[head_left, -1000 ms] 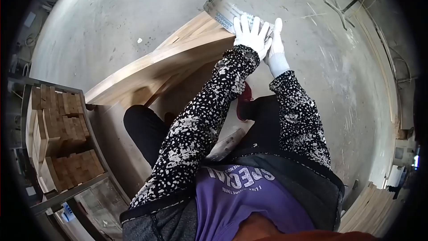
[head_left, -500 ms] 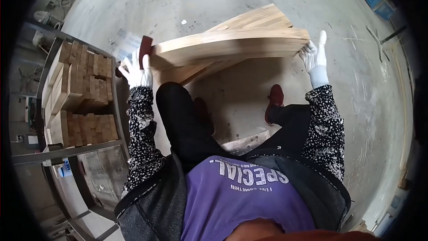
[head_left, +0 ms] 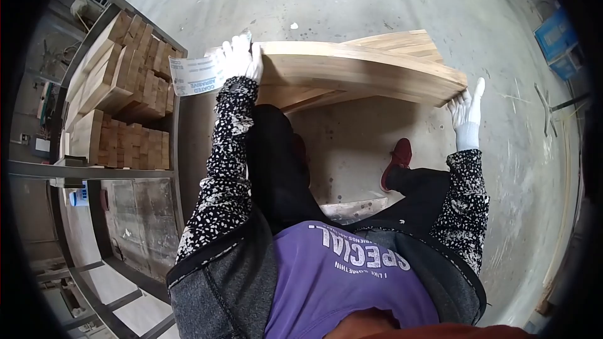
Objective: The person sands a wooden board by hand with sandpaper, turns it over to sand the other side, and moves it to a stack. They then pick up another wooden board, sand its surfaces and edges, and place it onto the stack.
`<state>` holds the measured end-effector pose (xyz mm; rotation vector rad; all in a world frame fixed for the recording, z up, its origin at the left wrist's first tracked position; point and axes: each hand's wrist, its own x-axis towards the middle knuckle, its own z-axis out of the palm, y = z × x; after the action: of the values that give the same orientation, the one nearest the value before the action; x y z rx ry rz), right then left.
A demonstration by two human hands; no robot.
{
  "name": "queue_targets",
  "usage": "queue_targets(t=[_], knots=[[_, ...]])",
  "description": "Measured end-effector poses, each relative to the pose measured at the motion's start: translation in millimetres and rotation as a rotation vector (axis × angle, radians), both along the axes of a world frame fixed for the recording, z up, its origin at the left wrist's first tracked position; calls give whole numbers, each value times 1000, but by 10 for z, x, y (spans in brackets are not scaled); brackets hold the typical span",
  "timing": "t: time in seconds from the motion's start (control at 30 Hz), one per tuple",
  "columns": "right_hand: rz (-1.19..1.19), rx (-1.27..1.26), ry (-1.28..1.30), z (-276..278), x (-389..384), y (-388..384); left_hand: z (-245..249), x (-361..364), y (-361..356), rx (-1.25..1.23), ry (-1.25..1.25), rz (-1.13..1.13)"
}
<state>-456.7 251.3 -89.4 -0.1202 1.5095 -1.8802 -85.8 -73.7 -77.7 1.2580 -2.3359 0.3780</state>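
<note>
Under the left hand point(head_left: 239, 58) lies sandpaper point(head_left: 196, 78).

Soft, diffuse light washes over a pale concrete floor point(head_left: 352, 3), brightest toward the top of the frame, its source out of view. A broad, soft-edged shadow pools beneath a curved wooden board point(head_left: 352, 70), whose upper edge catches the light while its near face falls darker. The white-gloved left hand point(head_left: 239, 60) and right hand point(head_left: 466, 110) look nearly bleached, their detail thinned, while black trousers point(head_left: 276, 169) sink into darkness. Lettering on a purple shirt point(head_left: 352, 282) and an abrasive sheet point(head_left: 196, 76) stays legible. The wide lens bends a metal rack point(head_left: 176, 157) at left, and heavy black vignetting swallows the corners, where detail turns dim and soft.
</note>
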Motion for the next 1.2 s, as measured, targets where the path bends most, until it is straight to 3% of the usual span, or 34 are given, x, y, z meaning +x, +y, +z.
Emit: queue_targets(t=[0.03, 0.1, 0.17, 0.3, 0.43, 0.5, 0.6, 0.7, 0.77, 0.83, 0.97, 1.03, 1.1, 1.2], knots=[[6, -8, -1, -1, -1, -10, 21, -92, 6, 61, -16, -18], [-21, 44, 13, -11, -27, -19, 34, -334, 186, -44, -151, -218], [-33, 56, 22, -6, -13, -36, 68, -579, 468, -19, -54, -347], [-40, 106, 45, -4, -41, -4, 46, -437, 487, -184, -101, -339], [-47, 80, 70, -138, -124, -3, -120, 282, -181, -27, -83, -32], [-70, 72, 76, -231, -172, -11, -287, 533, -464, -105, -70, 9], [-99, 89, 82, -348, -226, -22, -101, 408, -325, 34, -210, 155], [-127, 108, 80, -337, -223, -6, -138, 165, -212, 106, -168, 171], [-106, 133, 110, -249, -151, 6, 177, -146, 186, 199, -298, -13], [-98, 147, 131, -221, -131, 6, -50, -423, 386, 89, -209, -186], [-69, 120, 76, -241, -210, 44, -3, -445, 386, 46, -224, -327], [-56, 85, 88, -208, -199, 36, -124, -243, 66, 61, -206, -108], [-57, 54, 90, -159, -123, 18, 51, 83, -166, 265, -208, 123], [-101, 31, 67, -105, 10, 11, -78, 256, -381, 241, -217, 121]])
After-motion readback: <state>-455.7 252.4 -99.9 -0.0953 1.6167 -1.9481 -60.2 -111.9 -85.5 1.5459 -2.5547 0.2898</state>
